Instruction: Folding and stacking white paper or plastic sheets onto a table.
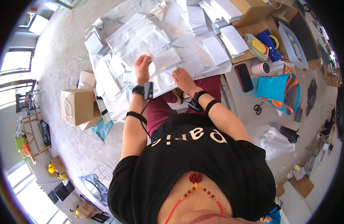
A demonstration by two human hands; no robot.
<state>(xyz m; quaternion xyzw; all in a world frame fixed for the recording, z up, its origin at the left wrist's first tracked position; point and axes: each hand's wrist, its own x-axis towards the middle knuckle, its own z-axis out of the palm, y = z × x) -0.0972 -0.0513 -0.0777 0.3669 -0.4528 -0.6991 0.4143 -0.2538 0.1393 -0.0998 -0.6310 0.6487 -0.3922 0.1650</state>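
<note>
Your left hand (142,69) is above the leaf-print tablecloth (190,44), fingers bent and close together, with a small white rounded piece (152,68) right beside them; can't tell if you're pinching it. Your right hand (184,80) is at the table's near edge, fingers curled, tips by a white sheet (161,81); can't tell if they grip it. Flat white paper (167,58) lies just beyond your hands, fanned white row (136,35) farther out. White stack (233,39) on your right, then dark phone (243,77) and pink bottle (258,68)
</note>
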